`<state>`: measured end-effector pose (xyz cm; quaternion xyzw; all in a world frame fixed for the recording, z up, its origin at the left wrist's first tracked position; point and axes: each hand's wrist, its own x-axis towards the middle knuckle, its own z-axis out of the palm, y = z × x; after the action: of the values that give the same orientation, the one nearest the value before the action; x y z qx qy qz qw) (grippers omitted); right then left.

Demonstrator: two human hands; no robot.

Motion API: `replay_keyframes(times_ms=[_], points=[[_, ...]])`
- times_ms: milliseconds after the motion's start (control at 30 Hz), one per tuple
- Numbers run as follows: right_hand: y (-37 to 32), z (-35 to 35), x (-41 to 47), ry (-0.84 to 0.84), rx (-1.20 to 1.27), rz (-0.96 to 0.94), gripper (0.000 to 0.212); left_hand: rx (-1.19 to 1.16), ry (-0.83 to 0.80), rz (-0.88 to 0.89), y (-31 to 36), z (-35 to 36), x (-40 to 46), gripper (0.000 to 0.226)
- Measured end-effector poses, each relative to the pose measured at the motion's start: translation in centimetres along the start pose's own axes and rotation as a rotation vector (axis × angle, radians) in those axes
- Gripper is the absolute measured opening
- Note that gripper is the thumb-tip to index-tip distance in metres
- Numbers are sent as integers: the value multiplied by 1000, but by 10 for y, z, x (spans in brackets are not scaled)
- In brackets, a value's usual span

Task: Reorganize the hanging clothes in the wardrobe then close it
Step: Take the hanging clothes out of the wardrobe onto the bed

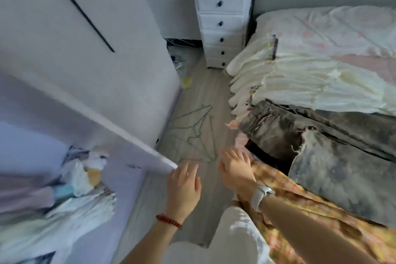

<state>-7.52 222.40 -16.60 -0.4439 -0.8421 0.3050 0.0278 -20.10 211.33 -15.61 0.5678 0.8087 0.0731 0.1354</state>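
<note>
The white wardrobe door (102, 83) stands open at the left, its lower corner beside my left hand (184, 186). That hand is flat with straight fingers and touches the door's edge; a red bead bracelet is on the wrist. Inside the wardrobe, pale hanging clothes (53, 206) bunch at the lower left, blurred. My right hand (235, 169), with a white watch on the wrist, reaches forward with loosely bent fingers and holds nothing that I can see. Several thin wire hangers (192, 133) lie on the floor ahead of both hands.
A bed (342, 34) fills the right side, with a stack of cream clothes (300, 79) on it and a grey valance (342, 167) below. A white drawer unit (222, 17) stands at the back. An orange patterned cloth (310, 227) lies under my right arm.
</note>
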Motion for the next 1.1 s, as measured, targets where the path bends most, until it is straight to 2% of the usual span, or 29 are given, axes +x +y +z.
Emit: replay_keyframes(times_ms=[133, 300, 433, 600, 733, 900, 1033, 1100], points=[[-100, 53, -23, -46, -87, -279, 44, 60, 115, -290, -103, -32, -94, 43], [-219, 96, -39, -123, -193, -569, 39, 56, 387, -582, -196, -79, -182, 39], [-305, 127, -39, -198, -150, -785, 52, 61, 542, -764, -254, -118, -236, 38], [-418, 155, -33, -172, -40, -964, 31, 80, 733, -1013, -320, -178, -289, 45], [-520, 178, -23, -127, 35, -1110, 30, 120, 881, -1110, -373, -229, -321, 46], [-652, 207, -10, -280, 213, -1170, 32, 233, 948, -1153, -433, -297, -340, 46], [-753, 209, -15, -350, 412, -1196, 21, 395, 850, -1186, -484, -341, -343, 46], [-794, 208, -19, -437, 488, -1180, 18, 407, 740, -1201, -503, -350, -340, 50]])
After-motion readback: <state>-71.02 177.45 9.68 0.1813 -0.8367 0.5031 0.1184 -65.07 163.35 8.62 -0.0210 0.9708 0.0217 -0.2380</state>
